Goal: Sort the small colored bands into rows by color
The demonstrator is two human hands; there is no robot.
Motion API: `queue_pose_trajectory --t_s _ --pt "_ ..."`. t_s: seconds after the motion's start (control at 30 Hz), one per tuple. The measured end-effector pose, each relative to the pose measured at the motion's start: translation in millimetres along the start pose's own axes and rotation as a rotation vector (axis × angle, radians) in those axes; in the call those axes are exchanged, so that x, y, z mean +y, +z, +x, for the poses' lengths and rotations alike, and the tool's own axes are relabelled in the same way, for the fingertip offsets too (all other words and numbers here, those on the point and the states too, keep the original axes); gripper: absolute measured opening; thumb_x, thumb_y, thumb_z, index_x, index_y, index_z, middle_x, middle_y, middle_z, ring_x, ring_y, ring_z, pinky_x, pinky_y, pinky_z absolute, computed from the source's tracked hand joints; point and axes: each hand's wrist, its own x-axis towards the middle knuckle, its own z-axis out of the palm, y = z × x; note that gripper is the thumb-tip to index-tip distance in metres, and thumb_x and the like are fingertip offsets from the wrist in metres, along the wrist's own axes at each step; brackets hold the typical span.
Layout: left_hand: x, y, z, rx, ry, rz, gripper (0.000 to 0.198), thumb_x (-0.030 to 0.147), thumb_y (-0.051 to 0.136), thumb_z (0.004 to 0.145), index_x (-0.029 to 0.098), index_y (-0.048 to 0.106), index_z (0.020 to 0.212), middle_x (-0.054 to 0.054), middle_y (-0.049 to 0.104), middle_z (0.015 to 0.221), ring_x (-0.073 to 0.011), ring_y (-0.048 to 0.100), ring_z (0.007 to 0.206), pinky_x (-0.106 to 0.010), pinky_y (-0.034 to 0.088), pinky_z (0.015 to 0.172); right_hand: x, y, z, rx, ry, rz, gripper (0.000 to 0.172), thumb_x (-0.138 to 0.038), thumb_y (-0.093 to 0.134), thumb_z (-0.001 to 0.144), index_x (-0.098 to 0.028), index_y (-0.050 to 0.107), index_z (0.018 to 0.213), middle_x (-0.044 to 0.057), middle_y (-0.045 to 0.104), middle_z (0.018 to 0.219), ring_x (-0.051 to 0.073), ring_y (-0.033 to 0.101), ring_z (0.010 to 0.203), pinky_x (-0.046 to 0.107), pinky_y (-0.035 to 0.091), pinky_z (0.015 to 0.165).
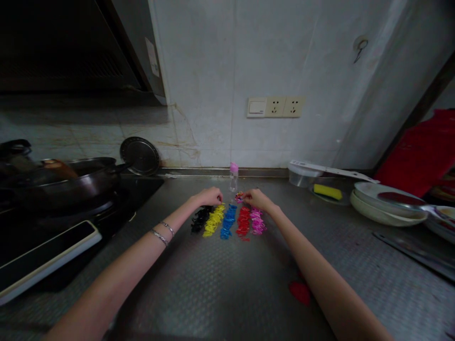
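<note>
On the metal counter lie rows of small bands: black (200, 219), yellow (213, 221), blue (228, 221), red (243, 221) and pink (258, 221). My left hand (210, 196) is closed at the top of the black and yellow rows, its fingers pinched on something too small to make out. Beside a small mixed pile of coloured bands (239, 197), my right hand (258, 199) has its fingertips pressed together above the red and pink rows; what they hold cannot be made out. A clear bottle with a pink cap (233, 177) stands upright behind the pile.
A pan (85, 177) sits on the stove at left, near a round dark lid (140, 156). At right are a plastic tub (302, 175), a yellow sponge (327, 192), stacked bowls (386, 208) and a cleaver-like flat blade (415, 251). A red object (299, 292) lies beside my right forearm.
</note>
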Motion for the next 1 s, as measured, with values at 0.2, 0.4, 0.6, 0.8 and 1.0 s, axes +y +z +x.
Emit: queue_pose_trajectory --t_s 0.2,0.4,0.6,0.8,1.0 --pt "-24.5 5.4 0.9 0.127 0.048 -0.33 0.022 0.022 0.055 0.066 0.012 0.07 0.078 -0.003 0.066 0.069 -0.0102 0.053 0.06 -0.018 0.036 0.056 -4.9 0.2 -1.8 -0.014 -0.003 -0.031 0.02 -0.023 0.055 0.074 -0.018 0.068 0.089 0.004 0.067 0.079 0.011 0.058 0.068 0.016 0.037 0.058" --pt "-67.2 22.1 -2.9 0.439 -0.196 -0.682 0.029 0.034 0.055 0.067 0.009 0.068 0.076 0.0 0.056 0.051 -0.0081 0.043 0.046 -0.02 0.032 0.048 -12.8 -2.7 -7.1 -0.003 -0.035 -0.065 0.018 -0.022 0.052 0.076 -0.018 0.068 0.082 0.005 0.067 0.079 0.012 0.058 0.071 0.017 0.035 0.058" --pt "-84.9 43.2 -13.4 0.632 -0.397 -0.829 0.036 0.045 0.054 0.067 0.011 0.067 0.075 0.004 0.043 0.043 -0.0066 0.034 0.041 -0.02 0.023 0.042 -5.8 -5.2 -5.3 0.016 -0.068 -0.055 0.019 -0.017 0.049 0.074 -0.016 0.068 0.074 0.004 0.066 0.07 0.01 0.056 0.062 0.017 0.033 0.055" --pt "-81.9 42.6 -11.5 0.64 -0.439 -0.825 0.033 0.043 0.056 0.064 0.012 0.067 0.071 0.004 0.045 0.042 -0.0073 0.034 0.04 -0.021 0.024 0.042 19.6 -22.9 1.0 0.048 -0.029 -0.042 0.016 -0.016 0.053 0.069 -0.014 0.069 0.074 0.004 0.066 0.068 0.011 0.056 0.062 0.017 0.035 0.053" --pt "-61.6 35.8 5.2 0.661 -0.348 -0.683 0.027 0.034 0.055 0.064 0.01 0.068 0.068 -0.003 0.06 0.056 -0.0111 0.048 0.052 -0.021 0.034 0.05 36.7 -30.2 -0.9 -0.019 0.027 -0.057 0.016 -0.015 0.055 0.068 -0.013 0.069 0.073 0.005 0.067 0.07 0.012 0.058 0.063 0.016 0.038 0.055"
